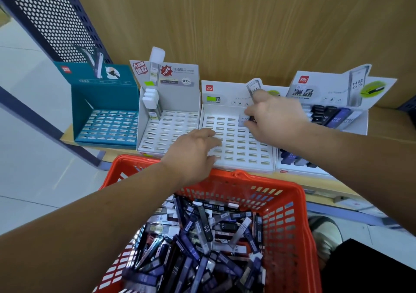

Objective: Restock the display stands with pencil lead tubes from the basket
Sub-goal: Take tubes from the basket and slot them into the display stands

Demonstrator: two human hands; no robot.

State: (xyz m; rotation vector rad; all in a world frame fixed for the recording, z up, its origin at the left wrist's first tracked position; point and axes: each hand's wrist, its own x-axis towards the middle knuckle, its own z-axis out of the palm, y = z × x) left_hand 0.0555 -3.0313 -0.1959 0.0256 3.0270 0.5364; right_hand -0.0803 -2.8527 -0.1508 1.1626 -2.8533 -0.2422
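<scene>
The person's right hand [274, 114] is pinching a couple of lead tubes [244, 120] at the back rows of the white slotted stand [238, 150]. The left hand [193, 153] is resting with relaxed fingers on that stand's front left part, holding nothing. The red basket [286, 202] is sitting just in front, heaped with loose tubes [202, 236].

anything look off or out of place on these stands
Nothing looks spilled or broken. The oddest thing: the pencil lead tubes lie jumbled every which way in the basket, while the teal stand holds none and its white neighbour only a few.
</scene>
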